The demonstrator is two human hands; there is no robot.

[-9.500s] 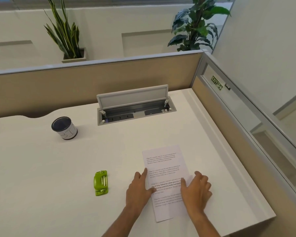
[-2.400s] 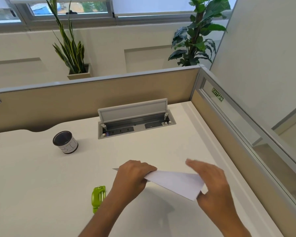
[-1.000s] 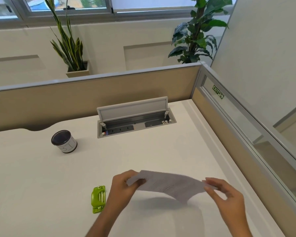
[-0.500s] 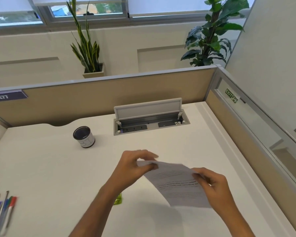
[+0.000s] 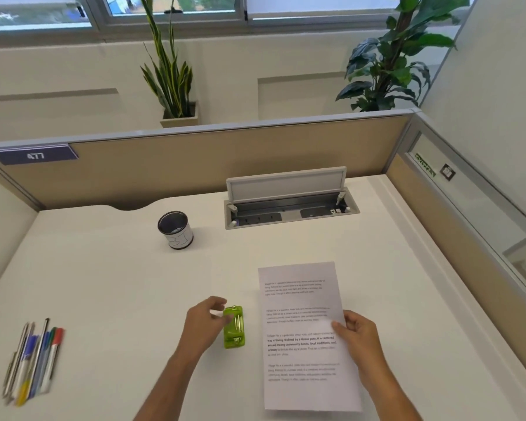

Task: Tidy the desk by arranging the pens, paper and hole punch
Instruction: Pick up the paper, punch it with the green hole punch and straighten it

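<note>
At the left of the white desk point(image 5: 104, 284) a loose bundle of thin plastic pens with blue, green, red and yellow caps point(image 5: 32, 361) was seen lying flat, long axes running from near edge to far edge and leaning slightly right, well apart from the round black-rimmed white pen cup point(image 5: 176, 230) standing upright farther back. The left hand point(image 5: 202, 325) was held loosely curled beside the small translucent lime-green plastic hole punch point(image 5: 234, 326), fingers at its left side; whether it was gripped could not be told. The punch lay flat, long axis pointing away from the person. For this step, a pinch across the narrow sides would probably be best. The printed white paper sheet point(image 5: 304, 332) lay lengthwise just right of the punch, its right edge pinched by the right hand point(image 5: 357, 337).
</note>
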